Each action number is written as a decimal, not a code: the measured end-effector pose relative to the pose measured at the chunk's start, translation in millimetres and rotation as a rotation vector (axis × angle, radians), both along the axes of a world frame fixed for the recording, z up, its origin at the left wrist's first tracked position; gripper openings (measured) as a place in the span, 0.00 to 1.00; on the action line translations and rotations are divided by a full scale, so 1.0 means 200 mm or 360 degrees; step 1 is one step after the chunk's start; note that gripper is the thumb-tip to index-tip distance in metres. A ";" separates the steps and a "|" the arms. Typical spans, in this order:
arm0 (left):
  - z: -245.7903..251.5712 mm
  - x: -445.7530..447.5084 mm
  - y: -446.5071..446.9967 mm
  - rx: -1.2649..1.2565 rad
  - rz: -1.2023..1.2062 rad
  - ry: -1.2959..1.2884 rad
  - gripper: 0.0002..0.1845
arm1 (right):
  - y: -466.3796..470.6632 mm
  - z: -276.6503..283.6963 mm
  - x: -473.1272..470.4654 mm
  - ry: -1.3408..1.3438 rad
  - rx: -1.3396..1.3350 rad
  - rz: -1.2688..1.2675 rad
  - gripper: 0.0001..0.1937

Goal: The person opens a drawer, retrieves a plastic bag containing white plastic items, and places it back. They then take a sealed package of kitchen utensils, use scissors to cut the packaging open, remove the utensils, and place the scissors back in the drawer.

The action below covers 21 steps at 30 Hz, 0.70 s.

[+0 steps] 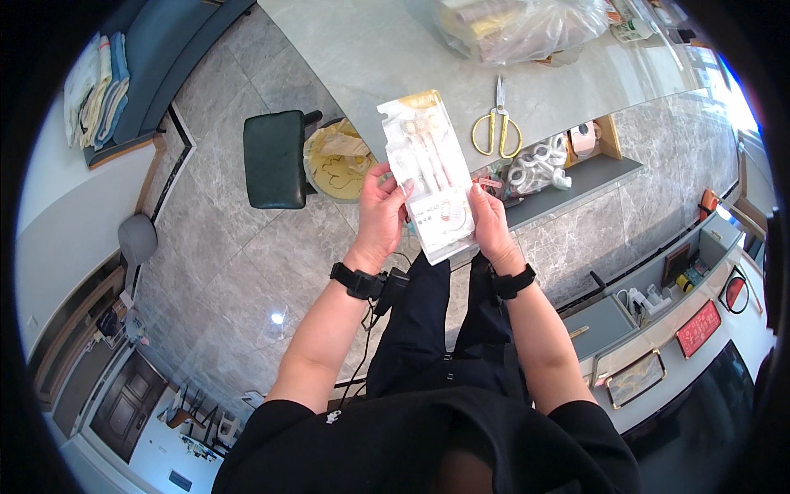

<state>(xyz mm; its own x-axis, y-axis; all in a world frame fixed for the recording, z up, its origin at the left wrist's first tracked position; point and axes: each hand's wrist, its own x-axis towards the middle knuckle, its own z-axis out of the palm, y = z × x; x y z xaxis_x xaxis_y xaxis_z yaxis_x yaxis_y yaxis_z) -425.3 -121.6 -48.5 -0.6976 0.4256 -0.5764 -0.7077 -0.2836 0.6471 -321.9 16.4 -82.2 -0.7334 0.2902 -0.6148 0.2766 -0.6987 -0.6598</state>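
Observation:
Between my hands is a white toothbrush package [430,176] with a clear front; several toothbrushes show inside, heads toward its gold-printed far end. My left hand [381,213] grips its left edge, thumb on the front. On the right edge, my right hand [490,223] holds it near the lower corner. Scissors with gold-coloured handles [497,133] lie on the table just beyond, blades pointing away from me. Below the table edge, to the right, an open drawer [555,192] contains a bundle of white cables [538,168] and a pink device [582,139].
A grey stone-look table [382,58] extends ahead, bearing a clear plastic bag [524,28] of packed items. At left stand a dark green stool [275,159] and a yellow-lined bin [336,163]. A grey cabinet with an open drawer [663,278] is at right. A black cable hangs by my left wrist.

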 end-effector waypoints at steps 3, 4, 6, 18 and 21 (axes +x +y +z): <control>-0.07 0.00 -0.02 -0.0039 0.0090 0.0060 0.10 | -0.03 0.07 0.00 -0.0192 0.0574 0.0148 0.18; -0.09 0.00 -0.03 -0.0041 0.0067 0.0134 0.10 | -0.05 0.09 -0.02 -0.0079 0.0703 0.0050 0.19; -0.11 -0.01 -0.03 -0.0166 0.0000 0.0214 0.10 | -0.05 0.16 0.00 -0.0164 0.0942 0.0158 0.19; -0.05 -0.04 -0.02 0.0104 -0.0328 -0.0273 0.15 | -0.03 0.29 -0.02 -0.0031 0.1850 0.0308 0.15; -0.06 -0.05 -0.03 0.0232 -0.0356 -0.0288 0.14 | -0.03 0.30 -0.02 0.0001 0.1815 0.0309 0.15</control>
